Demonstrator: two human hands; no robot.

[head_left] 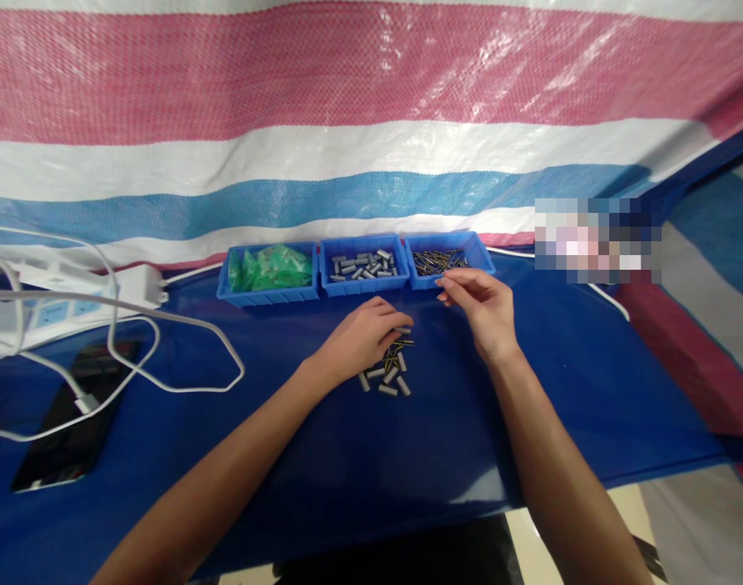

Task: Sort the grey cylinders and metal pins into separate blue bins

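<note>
My left hand (366, 335) is closed at the back edge of a small pile, thumb and fingertips pinched around a short metal cylinder (403, 330). Below it lie several loose grey metal cylinders (388, 390) mixed with thin dark-and-brass pins (401, 344). Over the front edge of the right blue bin (488, 260), my right hand (485, 313) is closed in a pinch; whatever is between its fingertips is too small to make out. Inside that bin are many similar thin pins (435, 262). The middle blue bin (365, 288) contains grey metal cylinders (371, 264).
A left blue bin (267, 299) holds green plastic pieces (277, 268). At the left are a white power strip (133, 284), looping white cables (234, 382) and a black phone (66, 439). A striped tarp (347, 81) hangs behind the blue table surface (347, 471).
</note>
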